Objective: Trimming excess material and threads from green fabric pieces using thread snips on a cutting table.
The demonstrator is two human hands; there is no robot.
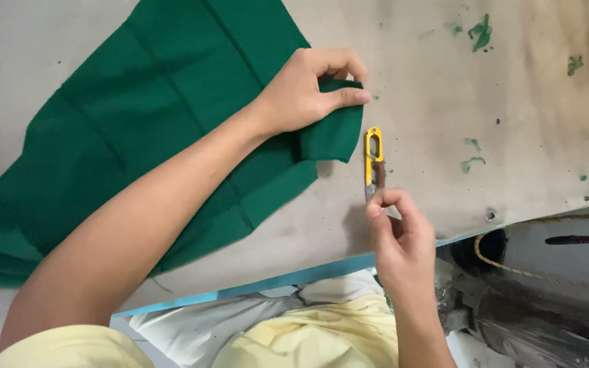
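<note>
Green cloth [151,129] pinched at its folded corner by left hand [305,92]; yellow snips [373,163] beside it.
Snips near tabletop's front edge, long axis toward right hand [397,238]; its fingertips pinch the near tip.

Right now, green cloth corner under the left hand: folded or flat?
Folded. The left hand pinches the green cloth corner, doubled over into a flap beside the yellow thread snips; the rest lies spread on the table.

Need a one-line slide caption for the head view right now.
Left hand pinches a folded corner of green fabric while right hand touches yellow thread snips on the worn table.
</note>
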